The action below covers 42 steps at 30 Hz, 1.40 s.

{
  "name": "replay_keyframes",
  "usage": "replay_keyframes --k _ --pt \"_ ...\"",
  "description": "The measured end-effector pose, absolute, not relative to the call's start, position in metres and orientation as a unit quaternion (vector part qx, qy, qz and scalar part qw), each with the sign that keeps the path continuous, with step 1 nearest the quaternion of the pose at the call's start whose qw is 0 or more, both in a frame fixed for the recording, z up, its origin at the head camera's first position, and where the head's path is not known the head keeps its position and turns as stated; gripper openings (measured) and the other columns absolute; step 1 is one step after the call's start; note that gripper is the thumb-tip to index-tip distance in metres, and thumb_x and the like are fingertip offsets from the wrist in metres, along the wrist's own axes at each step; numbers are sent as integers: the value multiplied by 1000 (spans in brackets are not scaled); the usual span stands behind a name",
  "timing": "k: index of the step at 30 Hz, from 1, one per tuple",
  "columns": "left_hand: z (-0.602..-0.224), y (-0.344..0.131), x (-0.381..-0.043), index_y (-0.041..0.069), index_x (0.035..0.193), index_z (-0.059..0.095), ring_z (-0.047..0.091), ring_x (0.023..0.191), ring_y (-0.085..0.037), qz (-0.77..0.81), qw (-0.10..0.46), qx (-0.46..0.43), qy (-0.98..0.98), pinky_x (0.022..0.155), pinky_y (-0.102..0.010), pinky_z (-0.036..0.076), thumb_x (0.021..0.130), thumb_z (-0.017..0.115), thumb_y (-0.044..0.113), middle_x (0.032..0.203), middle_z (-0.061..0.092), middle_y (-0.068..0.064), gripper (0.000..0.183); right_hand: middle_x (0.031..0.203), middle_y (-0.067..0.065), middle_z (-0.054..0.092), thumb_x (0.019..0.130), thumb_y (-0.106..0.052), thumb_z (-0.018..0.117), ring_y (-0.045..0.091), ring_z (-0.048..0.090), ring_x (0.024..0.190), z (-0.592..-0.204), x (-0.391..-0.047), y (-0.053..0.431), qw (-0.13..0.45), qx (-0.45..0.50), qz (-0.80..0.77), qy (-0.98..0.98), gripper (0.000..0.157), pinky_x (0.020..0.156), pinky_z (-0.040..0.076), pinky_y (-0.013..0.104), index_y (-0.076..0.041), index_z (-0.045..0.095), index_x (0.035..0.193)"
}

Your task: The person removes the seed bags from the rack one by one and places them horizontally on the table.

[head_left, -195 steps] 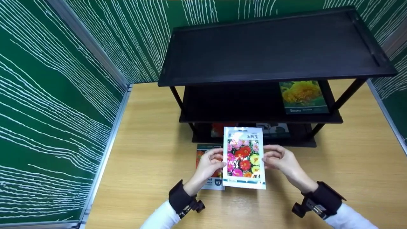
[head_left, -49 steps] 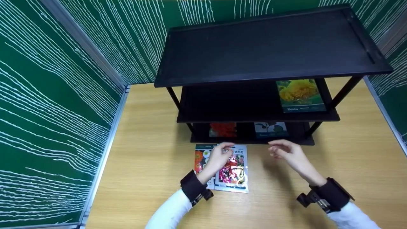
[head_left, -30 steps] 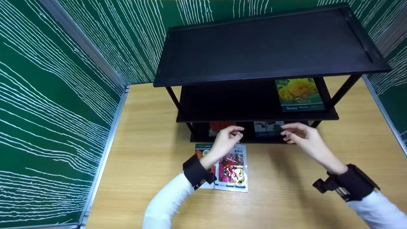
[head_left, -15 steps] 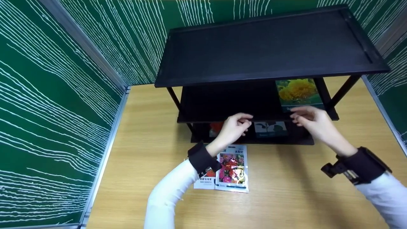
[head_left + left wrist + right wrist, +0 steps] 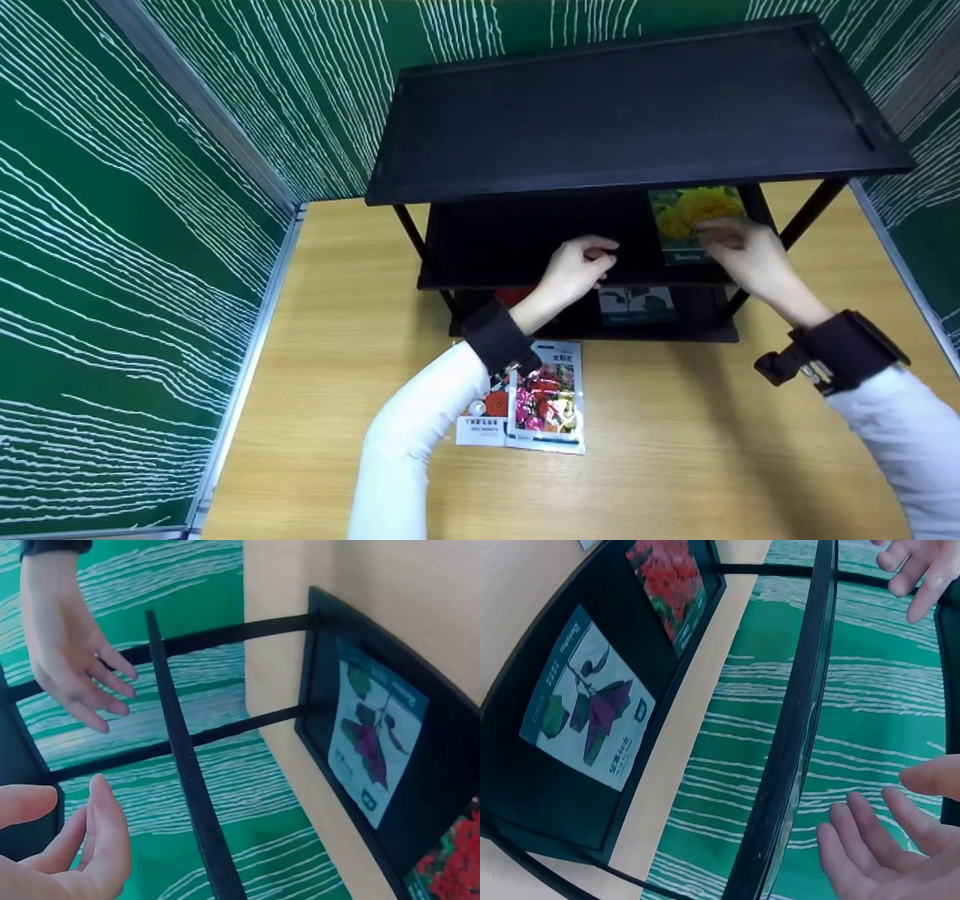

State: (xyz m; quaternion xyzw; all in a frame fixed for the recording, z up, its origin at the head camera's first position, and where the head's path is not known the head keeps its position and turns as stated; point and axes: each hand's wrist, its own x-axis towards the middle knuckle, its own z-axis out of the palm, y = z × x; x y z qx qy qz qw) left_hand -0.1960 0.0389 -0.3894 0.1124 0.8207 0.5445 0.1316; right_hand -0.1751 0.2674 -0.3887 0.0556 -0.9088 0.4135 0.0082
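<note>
My left hand hovers at the front of the middle shelf, fingers loosely bent with nothing in them. The right hand is farther right, also holding nothing, and overlaps the seed packet with a yellow flower on that shelf. In the right wrist view its fingers are spread loosely. Lower down, the bottom shelf carries a white packet with a dark purple plant and a red-flower packet. The multicoloured flower packet lies on the table, partly over an orange-flower packet.
A black three-tier rack stands on the wooden table, its top board above both hands' reach and dark posts at the sides. Green walls with white streaks enclose the table at the back and sides.
The multicoloured packet, earlier held in both hands, now lies partly over the orange-flower packet. Since then both empty hands have risen from it to the middle shelf, the right over the yellow-flower packet.
</note>
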Motion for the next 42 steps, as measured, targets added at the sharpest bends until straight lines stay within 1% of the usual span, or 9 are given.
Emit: replay_keyframes --k 4,10,16,24,31,35,37,39,42 --pt "-386 48 -201 3 111 60 60 71 -23 539 137 112 823 56 -22 51 87 54 7 85 62 -8 25 113 26 49 94 -27 40 30 48 98 -389 -182 272 -7 47 422 -905 42 85 38 49 4 46 122" --pt "-382 60 -213 6 114 58 59 70 -20 508 155 100 842 52 -18 47 88 53 10 91 63 -12 27 119 26 42 94 -29 38 33 41 103 -391 -188 281 -18 54 445 -894 47 90 33 48 4 39 127" --pt "-383 72 -223 10 114 58 60 75 -17 480 170 64 858 56 -20 49 89 52 14 91 62 -1 26 122 28 38 94 -29 39 41 36 109 -407 -207 297 -29 53 445 -894 48 92 28 52 6 35 127" --pt "-386 86 -232 10 112 58 59 76 -14 478 173 43 860 58 -21 50 89 53 16 92 61 1 25 115 11 43 91 -42 39 22 43 92 -446 -241 327 -46 38 426 -903 52 75 33 39 -9 35 131" --pt "-386 96 -237 4 113 57 60 79 -18 546 189 24 816 62 -22 51 89 51 11 88 61 -9 25 119 20 39 91 -39 40 14 43 77 -415 -230 309 -75 -5 434 -898 59 62 31 38 -2 26 136" --pt "-386 102 -239 4 112 55 58 88 -17 566 194 -12 801 68 -26 51 88 52 10 93 58 -7 25 129 26 31 92 -39 38 13 38 65 -414 -234 310 -82 -5 437 -896 61 58 28 39 -2 22 138" --pt "-387 105 -241 5 108 55 56 88 -14 567 194 -30 800 68 -28 51 88 53 10 93 56 -3 21 134 26 27 92 -39 38 13 35 62 -422 -240 314 -82 -6 439 -895 61 59 27 39 -3 21 139" --pt "-387 109 -241 7 83 54 52 73 -11 575 195 -46 793 67 -28 51 87 53 9 77 50 1 5 136 27 24 91 -42 38 14 34 62 -434 -248 321 -77 -3 436 -897 64 60 26 39 -3 20 139" --pt "-388 114 -242 12 59 30 37 53 -11 604 195 -65 770 63 -30 52 86 50 4 57 32 2 35 137 23 25 88 -47 39 13 39 71 -452 -259 330 -65 -11 432 -899 68 64 28 38 -6 21 139"
